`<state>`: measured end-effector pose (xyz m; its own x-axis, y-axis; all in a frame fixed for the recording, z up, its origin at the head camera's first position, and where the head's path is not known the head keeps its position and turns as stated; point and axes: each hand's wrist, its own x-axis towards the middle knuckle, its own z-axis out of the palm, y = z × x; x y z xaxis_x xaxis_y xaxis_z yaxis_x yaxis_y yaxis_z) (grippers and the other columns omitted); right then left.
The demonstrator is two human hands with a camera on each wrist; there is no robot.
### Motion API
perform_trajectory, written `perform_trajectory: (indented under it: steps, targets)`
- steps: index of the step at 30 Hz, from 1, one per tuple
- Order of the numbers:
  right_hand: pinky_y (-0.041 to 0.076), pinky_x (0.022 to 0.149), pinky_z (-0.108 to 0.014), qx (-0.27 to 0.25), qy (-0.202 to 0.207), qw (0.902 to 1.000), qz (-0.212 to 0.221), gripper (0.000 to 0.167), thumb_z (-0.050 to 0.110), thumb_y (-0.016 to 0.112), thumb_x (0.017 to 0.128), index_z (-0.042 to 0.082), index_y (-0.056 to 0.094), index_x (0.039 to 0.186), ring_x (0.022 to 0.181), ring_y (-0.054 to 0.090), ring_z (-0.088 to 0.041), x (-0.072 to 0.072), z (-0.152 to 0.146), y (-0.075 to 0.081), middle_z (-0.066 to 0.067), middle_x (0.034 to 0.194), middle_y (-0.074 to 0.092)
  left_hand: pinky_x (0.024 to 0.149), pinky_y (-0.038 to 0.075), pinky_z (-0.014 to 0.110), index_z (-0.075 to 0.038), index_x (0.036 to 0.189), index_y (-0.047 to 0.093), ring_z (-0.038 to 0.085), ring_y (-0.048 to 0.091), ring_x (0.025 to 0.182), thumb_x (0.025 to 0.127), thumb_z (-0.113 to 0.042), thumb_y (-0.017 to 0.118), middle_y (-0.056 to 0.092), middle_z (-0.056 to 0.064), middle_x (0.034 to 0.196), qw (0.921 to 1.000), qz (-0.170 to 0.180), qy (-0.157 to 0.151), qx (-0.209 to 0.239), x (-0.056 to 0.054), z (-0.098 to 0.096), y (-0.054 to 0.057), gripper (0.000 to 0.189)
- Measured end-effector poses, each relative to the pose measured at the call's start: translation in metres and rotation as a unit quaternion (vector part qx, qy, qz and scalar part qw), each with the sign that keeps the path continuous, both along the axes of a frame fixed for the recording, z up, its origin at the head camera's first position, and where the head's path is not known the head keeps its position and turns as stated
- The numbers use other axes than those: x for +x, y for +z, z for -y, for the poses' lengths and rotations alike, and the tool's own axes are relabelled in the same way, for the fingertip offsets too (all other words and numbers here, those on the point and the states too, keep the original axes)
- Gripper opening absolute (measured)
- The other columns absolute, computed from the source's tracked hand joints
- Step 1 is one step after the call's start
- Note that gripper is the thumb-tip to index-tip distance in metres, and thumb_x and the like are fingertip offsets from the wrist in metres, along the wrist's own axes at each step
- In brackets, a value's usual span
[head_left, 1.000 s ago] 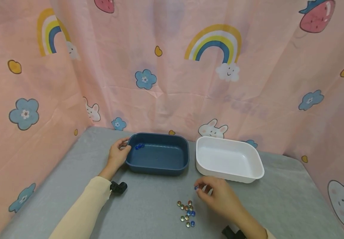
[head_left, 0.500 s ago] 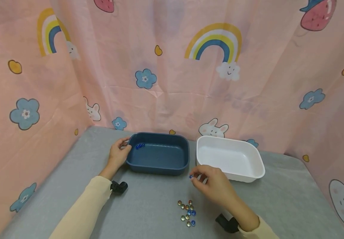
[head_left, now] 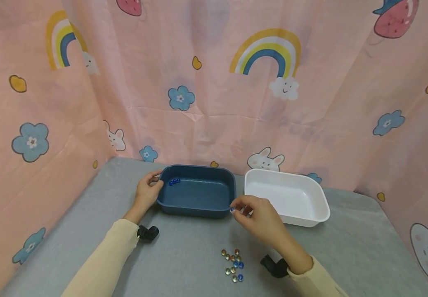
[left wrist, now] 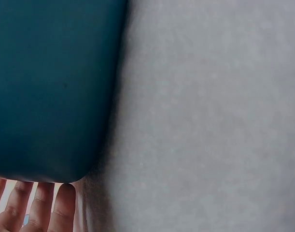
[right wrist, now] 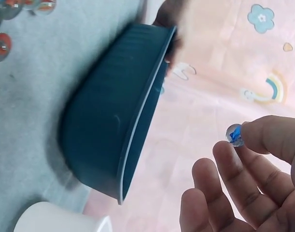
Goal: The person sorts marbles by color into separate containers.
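A clear marble with a blue swirl [right wrist: 234, 135] is pinched between thumb and fingertip of my right hand [head_left: 260, 216]. That hand is at the front right corner of the dark blue tray [head_left: 199, 211], in front of the white tray's left side. My left hand [head_left: 147, 192] holds the blue tray by its left end, thumb at the rim. In the left wrist view, its fingers [left wrist: 40, 208] lie against the tray's outer wall. Several dark blue marbles [head_left: 174, 182] sit inside the blue tray, near its left end.
Several loose marbles [head_left: 233, 270], some blue and others amber or greenish, lie on the grey cloth [head_left: 176, 264] near the front. A white tray [head_left: 292, 218] stands right of the blue one. Behind both hangs a pink patterned curtain [head_left: 214, 132].
My right hand has moved up and left with the marble, from near the loose marbles to the blue tray's front right corner. My left hand and both trays stay put.
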<state>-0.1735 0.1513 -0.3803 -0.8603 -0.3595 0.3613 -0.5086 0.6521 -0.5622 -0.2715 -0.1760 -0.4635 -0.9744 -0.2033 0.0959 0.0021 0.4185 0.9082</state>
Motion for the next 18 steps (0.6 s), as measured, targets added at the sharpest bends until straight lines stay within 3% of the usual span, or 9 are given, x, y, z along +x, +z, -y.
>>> perform_trajectory:
  steps: [8,18]
  targets:
    - [0.049,0.061,-0.021,-0.011,-0.004,0.9994,0.031,0.009,0.014,0.07,0.085,0.016,0.071,0.094,0.07,0.058,-0.005,-0.011,0.012,0.004,0.008,0.083,0.069,0.083,0.051,0.042,-0.011,0.133,0.057,0.034,0.062,0.103,0.09,-0.016,0.054,0.062,0.019,0.124,1.0,-0.001,0.002,0.004,-0.002,0.0,-0.002,0.043]
    - [0.045,0.057,-0.023,-0.013,-0.01,0.9992,0.037,0.008,0.017,0.069,0.086,0.016,0.071,0.094,0.065,0.054,-0.006,-0.031,0.032,0.005,0.006,0.082,0.07,0.086,0.051,0.046,-0.01,0.134,0.056,0.036,0.062,0.107,0.091,-0.014,0.054,0.061,0.021,0.125,1.0,-0.007,-0.003,0.002,-0.001,0.001,-0.001,0.043]
